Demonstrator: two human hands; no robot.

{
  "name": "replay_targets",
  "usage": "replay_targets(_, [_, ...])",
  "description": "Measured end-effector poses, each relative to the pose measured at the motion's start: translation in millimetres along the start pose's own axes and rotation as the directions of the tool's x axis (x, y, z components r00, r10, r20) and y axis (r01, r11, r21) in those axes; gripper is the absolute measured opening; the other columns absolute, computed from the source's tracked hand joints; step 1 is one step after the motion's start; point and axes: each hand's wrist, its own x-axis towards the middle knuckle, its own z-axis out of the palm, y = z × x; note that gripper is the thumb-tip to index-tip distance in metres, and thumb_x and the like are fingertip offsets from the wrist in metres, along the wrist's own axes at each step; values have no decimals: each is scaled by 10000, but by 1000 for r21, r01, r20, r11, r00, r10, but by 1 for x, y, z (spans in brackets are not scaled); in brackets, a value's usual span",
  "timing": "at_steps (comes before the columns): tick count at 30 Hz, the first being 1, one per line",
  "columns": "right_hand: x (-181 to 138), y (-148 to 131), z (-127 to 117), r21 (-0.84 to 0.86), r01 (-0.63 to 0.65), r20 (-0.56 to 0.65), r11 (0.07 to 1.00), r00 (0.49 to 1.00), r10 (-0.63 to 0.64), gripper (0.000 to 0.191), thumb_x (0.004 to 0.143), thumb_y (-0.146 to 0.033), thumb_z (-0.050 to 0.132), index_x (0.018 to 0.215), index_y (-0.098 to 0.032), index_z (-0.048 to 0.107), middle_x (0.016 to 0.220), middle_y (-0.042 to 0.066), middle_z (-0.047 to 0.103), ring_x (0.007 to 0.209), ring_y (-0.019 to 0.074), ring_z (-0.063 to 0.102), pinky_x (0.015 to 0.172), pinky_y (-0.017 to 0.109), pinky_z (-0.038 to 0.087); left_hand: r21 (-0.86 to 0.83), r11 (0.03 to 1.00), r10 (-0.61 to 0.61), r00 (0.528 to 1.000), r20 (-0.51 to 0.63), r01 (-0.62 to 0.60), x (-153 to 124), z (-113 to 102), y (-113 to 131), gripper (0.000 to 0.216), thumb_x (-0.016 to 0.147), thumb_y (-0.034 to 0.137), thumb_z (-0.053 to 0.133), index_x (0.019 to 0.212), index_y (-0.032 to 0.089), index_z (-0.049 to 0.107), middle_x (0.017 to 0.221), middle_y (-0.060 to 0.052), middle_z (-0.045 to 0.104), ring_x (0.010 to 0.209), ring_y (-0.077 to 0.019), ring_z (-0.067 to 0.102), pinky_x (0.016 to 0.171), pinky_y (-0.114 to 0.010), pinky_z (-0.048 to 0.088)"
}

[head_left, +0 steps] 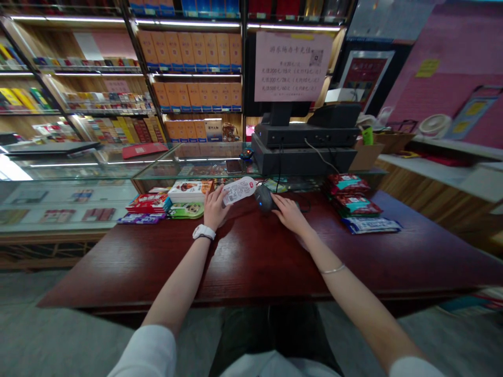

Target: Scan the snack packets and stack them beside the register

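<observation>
**Packet held up to the scanner**

The left hand (214, 206) grips a white snack packet (239, 189), tilted just above the dark red counter (251, 256). Beside it, the right hand (286, 212) clasps a grey handheld scanner (264, 198). Stacked snack packs (351, 201) lie to the right, the till (306, 144) behind.

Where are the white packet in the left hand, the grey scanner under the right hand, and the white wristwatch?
white packet (239, 190), head view, middle of its printed face.
grey scanner (263, 198), head view, its rounded top.
white wristwatch (204, 232), head view, band on the left wrist.
</observation>
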Motion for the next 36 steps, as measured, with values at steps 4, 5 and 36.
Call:
replay_targets(4, [1, -9, -8, 102, 49, -8, 994, 999, -48, 614, 982, -349, 404, 1553, -200, 235, 1431, 152, 522, 1255, 293, 523, 1014, 479, 443, 20, 1000, -8, 1000, 16, 8, -1, 1, 0, 440, 811, 285, 679, 1243, 246, 609, 1461, -73, 524, 1266, -296, 531, 1179, -512, 277])
replay_targets(5, [1, -12, -9, 128, 63, -7, 990, 998, -63, 609, 982, -353, 407, 1549, -198, 247, 1428, 151, 526, 1266, 291, 520, 1026, 480, 438, 23, 1000, -12, 1000, 19, 12, -1, 1, 0, 438, 811, 280, 678, 1242, 247, 609, 1464, -70, 521, 1267, -294, 531, 1181, -511, 273])
replay_targets(36, [-1, -29, -10, 272, 163, 89, 949, 977, -193, 600, 968, -331, 454, 1532, -211, 286, 1431, 140, 536, 1278, 281, 534, 1045, 492, 440, 20, 1000, 7, 999, 43, -8, -2, 1, 0, 408, 828, 292, 675, 1228, 253, 605, 1460, -62, 526, 1260, -296, 541, 1179, -535, 283])
